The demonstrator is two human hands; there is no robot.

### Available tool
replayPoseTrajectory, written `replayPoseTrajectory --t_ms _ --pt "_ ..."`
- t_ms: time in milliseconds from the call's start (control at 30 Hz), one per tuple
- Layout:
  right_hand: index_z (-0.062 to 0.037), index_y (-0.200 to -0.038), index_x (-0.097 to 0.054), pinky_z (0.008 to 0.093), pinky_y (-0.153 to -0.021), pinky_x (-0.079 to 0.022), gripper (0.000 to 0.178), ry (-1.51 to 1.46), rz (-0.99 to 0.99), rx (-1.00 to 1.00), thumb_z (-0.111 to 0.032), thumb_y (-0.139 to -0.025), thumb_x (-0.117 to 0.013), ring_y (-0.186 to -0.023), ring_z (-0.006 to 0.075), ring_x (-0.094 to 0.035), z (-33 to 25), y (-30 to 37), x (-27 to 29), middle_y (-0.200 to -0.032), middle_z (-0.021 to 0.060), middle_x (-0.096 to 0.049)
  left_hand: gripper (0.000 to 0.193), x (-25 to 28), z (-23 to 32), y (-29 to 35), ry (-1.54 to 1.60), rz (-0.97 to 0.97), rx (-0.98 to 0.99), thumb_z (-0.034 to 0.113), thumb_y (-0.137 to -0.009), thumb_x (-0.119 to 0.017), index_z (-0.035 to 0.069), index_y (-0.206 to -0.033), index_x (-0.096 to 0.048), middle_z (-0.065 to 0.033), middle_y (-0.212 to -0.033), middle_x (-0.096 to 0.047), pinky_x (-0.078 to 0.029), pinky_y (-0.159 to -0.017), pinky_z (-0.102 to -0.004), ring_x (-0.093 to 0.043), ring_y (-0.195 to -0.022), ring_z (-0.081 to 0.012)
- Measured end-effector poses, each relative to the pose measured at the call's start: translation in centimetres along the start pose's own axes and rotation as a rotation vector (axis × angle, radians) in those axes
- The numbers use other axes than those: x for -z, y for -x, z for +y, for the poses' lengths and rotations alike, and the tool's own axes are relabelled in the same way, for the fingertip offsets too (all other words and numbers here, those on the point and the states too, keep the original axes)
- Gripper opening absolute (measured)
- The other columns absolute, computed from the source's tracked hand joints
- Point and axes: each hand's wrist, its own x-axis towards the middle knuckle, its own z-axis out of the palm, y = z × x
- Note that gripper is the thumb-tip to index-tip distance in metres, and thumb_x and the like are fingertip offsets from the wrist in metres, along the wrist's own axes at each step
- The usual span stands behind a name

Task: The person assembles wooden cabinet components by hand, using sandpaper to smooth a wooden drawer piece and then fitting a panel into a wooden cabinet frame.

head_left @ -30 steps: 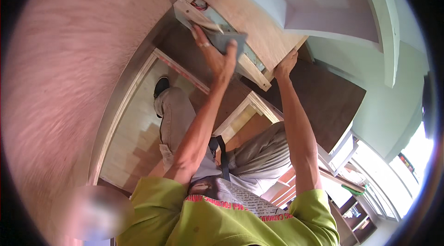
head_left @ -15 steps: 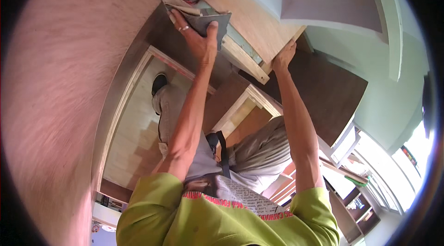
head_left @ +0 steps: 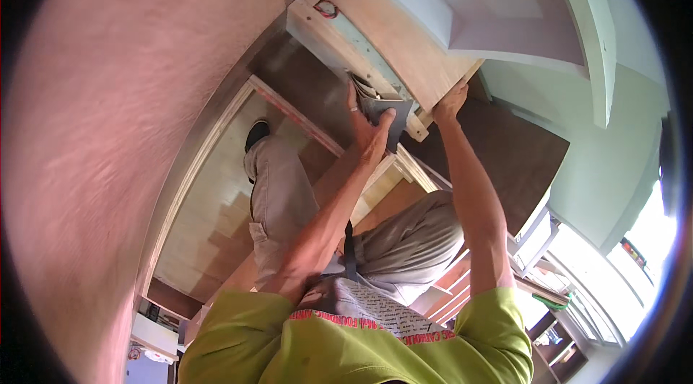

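My left hand [head_left: 369, 133] is closed on a bent sheet of sandpaper [head_left: 395, 115], dark grey on one face and tan on the other. The sandpaper lies against the edge of a pale wooden batten [head_left: 328, 30], near its right end. Above that batten, a light plywood panel [head_left: 404, 34] stands a gap apart from it. My right hand [head_left: 451, 101] grips the panel's lower right corner, its fingers partly hidden behind the wood. Red and dark wires [head_left: 326, 7] show in a hole at the gap's upper left end.
A dark brown cabinet panel [head_left: 516, 160] is right of my right forearm. Below my hands are open wooden frames [head_left: 209, 160], with my legs among them. A pale curved structure [head_left: 520, 1] overhangs at the upper right. A large pinkish surface [head_left: 144, 131] fills the left side.
My left hand has slid the sandpaper right and downward along the batten, from its upper left end toward its right end. My right hand stays at the panel's corner.
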Motion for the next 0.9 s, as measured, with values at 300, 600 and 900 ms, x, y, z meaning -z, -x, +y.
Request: replayPoseTrajectory --t_ms 300,600,900 --pt "-0.0003 -0.139 -0.033 0.0407 -0.104 -0.034 0.065 -0.180 -0.145 -0.222 -0.051 -0.098 -0.034 -0.124 0.0287 -0.045 0.7 1.2 2.9 -0.136 0.0206 -0.042 0.060 8.9 1.1 0.3 0.629 -0.028 0.470 0.016 -0.075 -0.053 0.013 -0.135 -0.047 -0.0072 -0.129 -0.050 -0.041 -0.101 -0.0395 -0.049 -0.118 -0.0246" --pt "-0.0050 -0.131 -0.048 0.0332 -0.095 -0.041 0.047 -0.130 -0.399 -0.165 -0.037 -0.097 -0.052 -0.110 0.0196 -0.052 4.7 23.0 8.8 -0.120 0.0097 -0.055 0.055 13.0 1.2 2.0 0.652 -0.210 0.715 0.024 -0.078 -0.053 0.005 -0.129 -0.053 -0.0083 -0.125 -0.057 -0.040 -0.099 -0.0369 -0.054 -0.113 -0.0245" --pt "-0.0092 -0.121 -0.058 0.0299 -0.087 -0.043 0.047 -0.244 -0.618 -0.405 -0.038 -0.086 -0.069 -0.096 0.0106 -0.055 5.9 24.1 8.4 -0.105 -0.0006 -0.063 0.067 12.6 1.7 2.0 0.550 -0.501 0.770 0.040 -0.086 -0.049 0.009 -0.144 -0.037 -0.0114 -0.145 -0.041 -0.029 -0.110 -0.0413 -0.038 -0.134 -0.0265"
